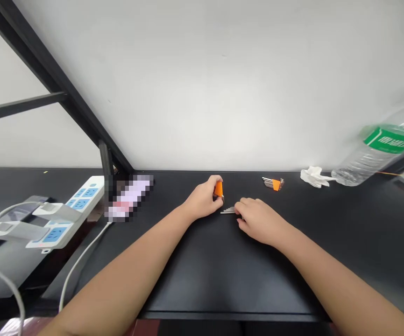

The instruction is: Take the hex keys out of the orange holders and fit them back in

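White wall (209,84) backs a black table (209,275), with a bottle (391,144) at the far right. Near the middle, the left hand (207,200) pinches an orange holder (218,189), thumb and fingers parted only by it. The right hand (258,217) curls over the right ends of some metal rods (227,210); whether it grips them, I cannot tell. Beyond, to the right, another set (276,184) looks complete, rods seated in orange, while those between the hands lie outside the holder. That holder tilts near upright, long axis up and down; the rods run left to right, visible ends pointing left.
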Demonstrator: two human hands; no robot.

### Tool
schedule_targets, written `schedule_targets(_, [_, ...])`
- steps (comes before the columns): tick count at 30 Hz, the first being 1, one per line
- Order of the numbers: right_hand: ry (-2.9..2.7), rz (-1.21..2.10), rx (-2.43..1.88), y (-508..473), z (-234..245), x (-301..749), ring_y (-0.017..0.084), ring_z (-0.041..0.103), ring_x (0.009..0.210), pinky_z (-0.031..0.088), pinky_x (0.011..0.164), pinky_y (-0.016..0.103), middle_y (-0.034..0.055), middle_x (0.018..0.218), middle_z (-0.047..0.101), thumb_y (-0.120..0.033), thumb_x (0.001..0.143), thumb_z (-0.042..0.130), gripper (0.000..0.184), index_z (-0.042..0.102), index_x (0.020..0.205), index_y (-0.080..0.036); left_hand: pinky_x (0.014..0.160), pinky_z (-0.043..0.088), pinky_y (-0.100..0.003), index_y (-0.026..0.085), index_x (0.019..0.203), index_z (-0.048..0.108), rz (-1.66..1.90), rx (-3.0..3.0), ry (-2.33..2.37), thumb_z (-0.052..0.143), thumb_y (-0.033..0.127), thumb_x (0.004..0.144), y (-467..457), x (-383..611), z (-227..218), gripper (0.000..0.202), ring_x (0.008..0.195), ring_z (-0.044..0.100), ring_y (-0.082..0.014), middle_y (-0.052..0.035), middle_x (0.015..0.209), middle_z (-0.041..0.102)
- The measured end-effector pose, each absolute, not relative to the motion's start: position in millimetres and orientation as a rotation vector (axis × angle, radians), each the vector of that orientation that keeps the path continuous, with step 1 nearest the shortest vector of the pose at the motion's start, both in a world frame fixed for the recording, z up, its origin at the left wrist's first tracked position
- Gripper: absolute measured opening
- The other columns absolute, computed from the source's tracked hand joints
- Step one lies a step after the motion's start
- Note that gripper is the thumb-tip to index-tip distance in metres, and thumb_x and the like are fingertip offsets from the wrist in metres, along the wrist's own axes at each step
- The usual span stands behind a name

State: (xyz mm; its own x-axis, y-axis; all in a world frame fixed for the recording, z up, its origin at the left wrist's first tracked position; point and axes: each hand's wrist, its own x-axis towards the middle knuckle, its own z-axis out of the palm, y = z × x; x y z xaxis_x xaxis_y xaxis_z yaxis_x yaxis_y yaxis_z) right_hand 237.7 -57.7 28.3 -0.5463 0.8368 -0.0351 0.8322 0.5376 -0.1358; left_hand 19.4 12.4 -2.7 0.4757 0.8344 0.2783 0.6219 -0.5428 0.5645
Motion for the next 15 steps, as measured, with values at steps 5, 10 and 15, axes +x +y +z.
schedule_targets(5, [-2.73,0.222,-1.474,-55.6,25.4,237.2,0.02,0.061,0.085,0.042,0.079,0.033,0.0063,0.095,0.063,-0.012,0.094,0.051,0.014,0.063,0.09,-0.018,0.068,0.047,-0.029,0.024,0.126,0.041,0.762,2.342,1.201,0.059,0.023,0.081,12.1,20.5,-2.8,0.049,0.07,0.06,-0.0154,0.0018,0.086,0.062])
schedule_targets(10, [-2.692,0.166,-1.476,-54.8,22.6,233.6,0.019,0.06,0.082,0.041,0.076,0.033,0.006,0.094,0.063,-0.013,0.093,0.05,0.014,0.062,0.089,-0.018,0.064,0.046,-0.028,0.024,0.126,0.04,0.766,2.336,1.19,0.058,0.024,0.081,10.4,20.9,-2.6,0.048,0.066,0.057,-0.0145,0.0022,0.084,0.06])
schedule_targets(15, [-2.691,0.185,-1.507,-58.7,25.7,233.2,0.017,0.055,0.071,0.036,0.066,0.032,0.0038,0.085,0.061,-0.01,0.084,0.052,0.013,0.057,0.076,-0.019,0.061,0.045,-0.028,0.024,0.127,0.041,0.744,2.325,1.232,0.058,0.023,0.081,10.3,21.2,-2.6,0.049,0.063,0.056,-0.0138,0.0017,0.084,0.061])
